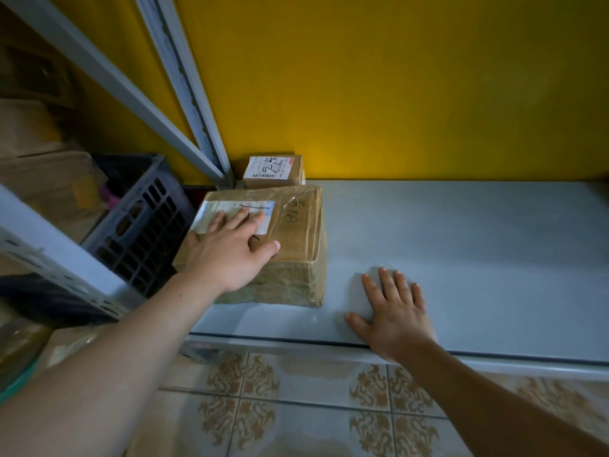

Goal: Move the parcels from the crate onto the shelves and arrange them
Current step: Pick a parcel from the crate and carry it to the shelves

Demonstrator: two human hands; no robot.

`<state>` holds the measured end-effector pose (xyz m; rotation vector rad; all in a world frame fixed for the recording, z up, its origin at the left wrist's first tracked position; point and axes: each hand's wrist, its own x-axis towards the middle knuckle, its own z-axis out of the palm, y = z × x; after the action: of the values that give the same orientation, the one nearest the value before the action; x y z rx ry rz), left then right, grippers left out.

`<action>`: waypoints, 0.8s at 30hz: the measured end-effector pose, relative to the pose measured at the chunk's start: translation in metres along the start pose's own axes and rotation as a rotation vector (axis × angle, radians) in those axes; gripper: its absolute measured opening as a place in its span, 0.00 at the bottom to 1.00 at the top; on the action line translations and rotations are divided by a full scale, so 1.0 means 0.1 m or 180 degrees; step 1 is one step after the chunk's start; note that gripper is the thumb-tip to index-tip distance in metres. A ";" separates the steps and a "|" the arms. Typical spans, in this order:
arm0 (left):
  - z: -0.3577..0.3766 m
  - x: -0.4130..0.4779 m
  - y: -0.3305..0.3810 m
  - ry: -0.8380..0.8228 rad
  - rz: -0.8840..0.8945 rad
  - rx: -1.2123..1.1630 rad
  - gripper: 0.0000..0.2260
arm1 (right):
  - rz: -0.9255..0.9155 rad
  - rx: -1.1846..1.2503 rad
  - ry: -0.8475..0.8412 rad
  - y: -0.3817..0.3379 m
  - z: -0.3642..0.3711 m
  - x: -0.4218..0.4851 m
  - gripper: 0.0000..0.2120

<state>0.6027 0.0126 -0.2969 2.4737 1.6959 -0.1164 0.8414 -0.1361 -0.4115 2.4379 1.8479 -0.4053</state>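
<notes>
Head view, looking down. My left hand (230,255) lies flat on top of the big parcel (296,232), left of centre in the frame. Its fingers (242,214) are straight and spread, released, grasping nothing. They press across the white label (211,212) on the parcel's top, and the thumb is splayed out to the right over the brown, tape-wrapped cardboard. There's black handwriting on the top, right of the label. The big parcel sits at the left end of the pale grey shelf (461,258).

Just behind it, higher in the frame, the small parcel (273,171) stands against the yellow wall (395,94), with its own white label and a pen scrawl. It's just beside the big one, and I can't tell whether they touch.

My right hand (395,311), lower right of centre, is palm-down on the bare shelf near its front edge. Those fingers (385,282) are straight and fanned, released too, holding nothing, and apart from the big parcel's right side.

At the left of the frame is the dark slatted crate (141,225), just beside the big parcel, with something pink inside that's too dim to make out. Farther left are blurred cardboard boxes (43,179). A grey metal upright (184,77) slants across the upper left. Along the bottom is the patterned tile floor (296,407).
</notes>
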 end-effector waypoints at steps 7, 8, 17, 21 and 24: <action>0.00 -0.17 -0.04 -0.0059 -0.0004 -0.0057 0.36 | 0.0028 -0.0079 -0.0023 0.00 0.03 0.02 0.41; 0.00 -0.15 -0.04 -0.0086 0.0000 -0.0060 0.35 | 0.0030 -0.0083 -0.0046 0.00 0.03 0.02 0.41; -0.54 -0.48 0.05 -0.0823 -0.0029 -0.0241 0.37 | 0.0137 -0.0567 -0.0915 -0.07 -0.93 -0.36 0.39; -1.14 -1.02 0.13 -0.1075 0.0030 -0.0383 0.36 | 0.0036 -0.0633 -0.0956 -0.20 -1.85 -0.86 0.36; -1.80 -1.48 0.19 -0.1199 0.0205 -0.0360 0.35 | 0.0060 -0.0548 -0.0932 -0.28 -2.63 -1.38 0.34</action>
<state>0.5639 -0.1021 -0.0971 2.2461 1.4240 -0.4362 0.8263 -0.2045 -0.1221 2.1501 1.6634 -0.5441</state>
